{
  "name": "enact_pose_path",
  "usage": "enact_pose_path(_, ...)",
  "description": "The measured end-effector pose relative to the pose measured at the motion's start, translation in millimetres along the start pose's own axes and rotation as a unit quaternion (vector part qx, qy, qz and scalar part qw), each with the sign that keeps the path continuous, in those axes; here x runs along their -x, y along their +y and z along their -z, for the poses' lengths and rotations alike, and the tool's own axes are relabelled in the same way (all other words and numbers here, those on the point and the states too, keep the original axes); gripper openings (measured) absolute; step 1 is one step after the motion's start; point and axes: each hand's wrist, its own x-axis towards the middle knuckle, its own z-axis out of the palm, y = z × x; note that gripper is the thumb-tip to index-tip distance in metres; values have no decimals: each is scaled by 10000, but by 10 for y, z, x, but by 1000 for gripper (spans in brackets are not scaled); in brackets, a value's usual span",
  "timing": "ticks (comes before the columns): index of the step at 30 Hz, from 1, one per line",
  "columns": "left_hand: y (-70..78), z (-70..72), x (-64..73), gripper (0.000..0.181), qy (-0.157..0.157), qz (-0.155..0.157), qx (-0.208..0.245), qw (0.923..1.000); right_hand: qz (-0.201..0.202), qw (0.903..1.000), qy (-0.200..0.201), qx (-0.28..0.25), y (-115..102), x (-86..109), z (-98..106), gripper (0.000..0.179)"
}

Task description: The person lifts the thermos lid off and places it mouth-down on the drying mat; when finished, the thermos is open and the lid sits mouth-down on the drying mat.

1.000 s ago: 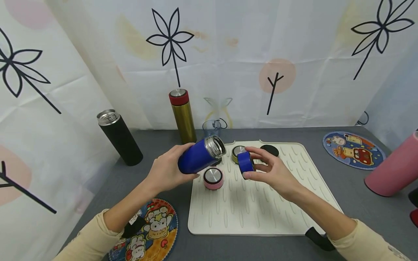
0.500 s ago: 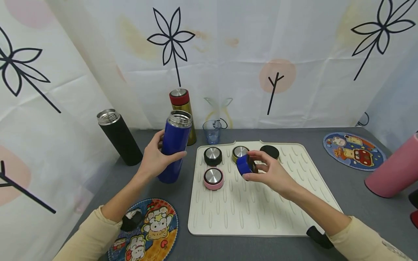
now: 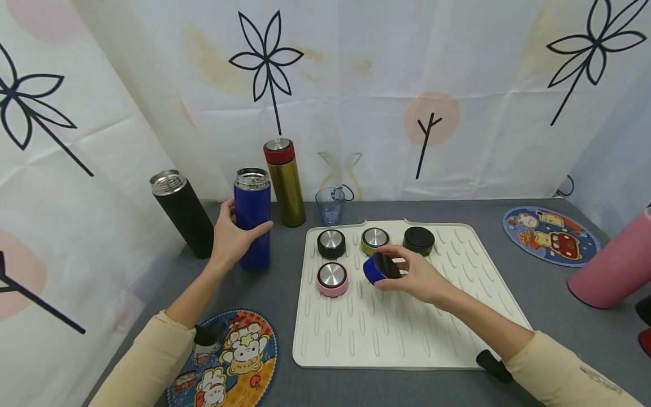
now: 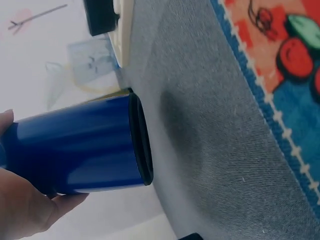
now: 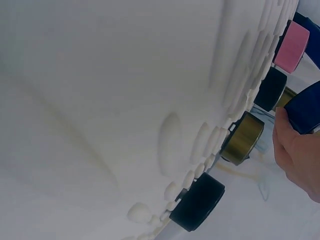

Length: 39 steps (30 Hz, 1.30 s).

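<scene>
My left hand grips an uncapped blue thermos bottle by its side, upright, with its steel mouth facing up. In the left wrist view a shadow lies on the table beside the base of the blue bottle, which looks lifted off the surface. Over the cream ridged mat, my right hand pinches a blue lid, tilted with its dark underside toward the fingers. Several other lids rest on the mat: a black-sided one, a pink one, a gold one and an all-black one.
An open black bottle stands left of the blue one. Behind are a gold bottle with a red lid and a clear cup. A pink bottle and a round patterned mat are at right; another patterned mat lies front left.
My left hand has turned the blue bottle from tilted to upright and carried it left, away from the mat. The blue lid has tipped in my right hand and sunk slightly.
</scene>
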Motion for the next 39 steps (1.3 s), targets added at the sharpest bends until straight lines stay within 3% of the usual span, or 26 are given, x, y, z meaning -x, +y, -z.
enact_pose_path(10,-73,5,-157,95,448,262,225,9984,294,9989,-259,250,60,-64,-13,70)
enact_pose_path(22,-241,-20,-299,97,963,397,284,9942,380,9931,-187,1093,172,-129,-72,72)
enact_pose_path(39,-363,-41,-436,98,1266,373,562,9897,572,9893,-195,1326,232,-163,-81,74)
